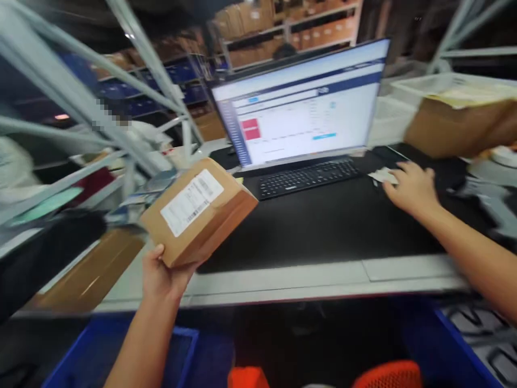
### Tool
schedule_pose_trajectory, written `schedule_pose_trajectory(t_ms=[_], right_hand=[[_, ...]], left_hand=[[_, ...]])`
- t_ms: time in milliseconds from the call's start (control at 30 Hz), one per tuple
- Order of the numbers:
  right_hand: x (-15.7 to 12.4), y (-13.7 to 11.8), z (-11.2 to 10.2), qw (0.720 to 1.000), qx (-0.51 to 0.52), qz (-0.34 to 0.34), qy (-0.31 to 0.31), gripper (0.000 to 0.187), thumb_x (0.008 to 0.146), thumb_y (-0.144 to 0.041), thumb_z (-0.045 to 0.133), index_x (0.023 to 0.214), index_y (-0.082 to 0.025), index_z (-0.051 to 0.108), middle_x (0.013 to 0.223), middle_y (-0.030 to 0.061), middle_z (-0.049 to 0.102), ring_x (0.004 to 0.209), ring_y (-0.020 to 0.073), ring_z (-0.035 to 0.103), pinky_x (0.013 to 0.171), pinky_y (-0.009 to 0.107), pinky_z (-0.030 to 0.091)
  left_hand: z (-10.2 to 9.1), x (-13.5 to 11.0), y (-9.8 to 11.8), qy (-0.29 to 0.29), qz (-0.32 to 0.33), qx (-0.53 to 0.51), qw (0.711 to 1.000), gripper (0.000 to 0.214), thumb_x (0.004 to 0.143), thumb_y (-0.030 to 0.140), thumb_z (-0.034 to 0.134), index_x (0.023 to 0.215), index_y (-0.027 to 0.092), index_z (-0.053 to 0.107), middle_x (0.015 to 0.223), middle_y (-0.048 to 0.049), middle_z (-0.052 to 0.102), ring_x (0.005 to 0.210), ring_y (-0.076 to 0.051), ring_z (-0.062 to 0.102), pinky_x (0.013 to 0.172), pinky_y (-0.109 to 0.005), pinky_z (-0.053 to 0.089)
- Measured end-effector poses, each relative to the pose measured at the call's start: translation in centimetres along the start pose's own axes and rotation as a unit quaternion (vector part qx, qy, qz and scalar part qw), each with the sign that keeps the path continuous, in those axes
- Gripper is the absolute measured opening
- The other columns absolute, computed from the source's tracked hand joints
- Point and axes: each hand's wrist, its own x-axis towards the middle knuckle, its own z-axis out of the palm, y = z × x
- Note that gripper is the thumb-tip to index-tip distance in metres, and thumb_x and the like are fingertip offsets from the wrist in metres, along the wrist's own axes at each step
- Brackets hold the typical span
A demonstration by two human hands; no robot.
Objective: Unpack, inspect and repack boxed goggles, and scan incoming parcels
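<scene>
My left hand (165, 275) grips a brown cardboard box (214, 231) from below, its thumb on the near corner. The box is tilted in the air at the left end of the desk, and a white barcode label (191, 202) on its face is turned towards me. Over the black desk mat (315, 226), my right hand (414, 186) reaches to the right of the keyboard (309, 177). Its thumb and fingers close around a small, white, crumpled, paper-like piece (383, 175), too blurred to name exactly.
Behind the keyboard stands a lit monitor (301, 110). A larger brown carton (456, 126) and white baskets (452, 81) are at the right. Metal frame bars (157, 70) rise at left; blue bins (183, 334) sit below the desk edge. A blurred person is behind the frame.
</scene>
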Motion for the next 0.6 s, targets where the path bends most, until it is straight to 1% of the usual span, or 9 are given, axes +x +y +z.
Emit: schedule_pose_trajectory(t_ms=[67,133,200,267,333,400,433,500,600], right_hand=[[-0.4,2.7,0.7,0.997,0.004,0.07,-0.037,0.048,0.103,-0.035,0.046,0.139,-0.007,0.06,0.152,0.0294,0.041,0.142,0.0371,0.03,0.113,0.063,0.021],[1.4,4.2,1.7,0.99,0.012,0.134,-0.053,0.052,0.103,-0.037,0.043,0.141,-0.005,0.057,0.147,0.0295,0.045,0.136,0.037,0.036,0.109,0.061,0.027],[3.7,5.1,2.7,0.986,0.022,0.161,-0.046,0.056,0.103,-0.041,0.039,0.142,-0.005,0.056,0.145,0.0291,0.046,0.132,0.0358,0.04,0.103,0.054,0.033],[5.4,6.1,3.4,0.986,0.033,0.162,-0.031,0.059,0.103,-0.043,0.037,0.144,-0.005,0.055,0.148,0.029,0.043,0.13,0.0348,0.042,0.097,0.049,0.036],[6.2,7.3,4.2,0.986,0.039,0.16,-0.023,0.061,0.103,-0.043,0.036,0.146,-0.004,0.054,0.15,0.0294,0.041,0.127,0.035,0.046,0.091,0.047,0.039],[6.3,8.8,5.2,0.986,0.04,0.161,-0.023,0.061,0.101,-0.043,0.039,0.147,-0.007,0.055,0.15,0.0287,0.041,0.124,0.0356,0.05,0.088,0.047,0.04],[6.3,9.6,5.8,0.986,0.04,0.162,-0.018,0.061,0.1,-0.045,0.042,0.147,-0.009,0.056,0.15,0.0277,0.042,0.123,0.0355,0.052,0.088,0.047,0.041],[6.3,11.0,7.1,0.984,0.042,0.173,0.015,0.061,0.098,-0.051,0.046,0.145,-0.014,0.059,0.148,0.0244,0.047,0.125,0.0349,0.053,0.093,0.046,0.044],[6.6,12.0,8.5,0.977,0.04,0.206,0.038,0.066,0.094,-0.055,0.052,0.146,-0.016,0.058,0.147,0.021,0.051,0.13,0.0363,0.052,0.103,0.046,0.045]], left_hand=[[4.1,0.5,-2.0,-0.051,-0.088,0.033,0.994,0.058,0.066,0.048,0.062,0.123,0.041,0.068,0.115,-0.0016,0.077,0.125,-0.046,0.061,0.078,-0.065,0.063],[7.6,0.6,-4.1,-0.119,-0.15,0.054,0.98,0.065,0.064,0.05,0.064,0.128,0.038,0.067,0.111,-0.0047,0.078,0.117,-0.046,0.066,0.077,-0.063,0.063],[10.1,0.9,-5.9,-0.194,-0.198,0.068,0.959,0.072,0.064,0.053,0.066,0.134,0.036,0.064,0.112,-0.0065,0.078,0.113,-0.045,0.069,0.078,-0.06,0.063],[11.6,1.7,-7.2,-0.258,-0.241,0.08,0.932,0.081,0.064,0.055,0.07,0.141,0.036,0.058,0.116,-0.0071,0.077,0.113,-0.043,0.07,0.081,-0.057,0.062],[12.0,2.8,-7.9,-0.307,-0.269,0.082,0.909,0.088,0.063,0.058,0.076,0.146,0.037,0.053,0.12,-0.0073,0.076,0.114,-0.042,0.069,0.085,-0.054,0.06],[11.5,4.0,-8.3,-0.35,-0.27,0.079,0.893,0.09,0.066,0.062,0.078,0.149,0.039,0.05,0.123,-0.0072,0.075,0.116,-0.04,0.069,0.09,-0.051,0.058],[11.1,4.5,-8.5,-0.368,-0.259,0.079,0.89,0.089,0.069,0.066,0.076,0.15,0.039,0.049,0.124,-0.0072,0.074,0.116,-0.039,0.068,0.091,-0.049,0.057],[10.2,5.2,-8.9,-0.399,-0.22,0.09,0.886,0.086,0.077,0.073,0.07,0.152,0.038,0.047,0.126,-0.0082,0.073,0.115,-0.037,0.068,0.093,-0.046,0.055],[9.3,5.3,-9.2,-0.425,-0.141,0.148,0.882,0.088,0.085,0.079,0.057,0.156,0.028,0.043,0.119,-0.0114,0.071,0.102,-0.03,0.067,0.086,-0.039,0.052]])
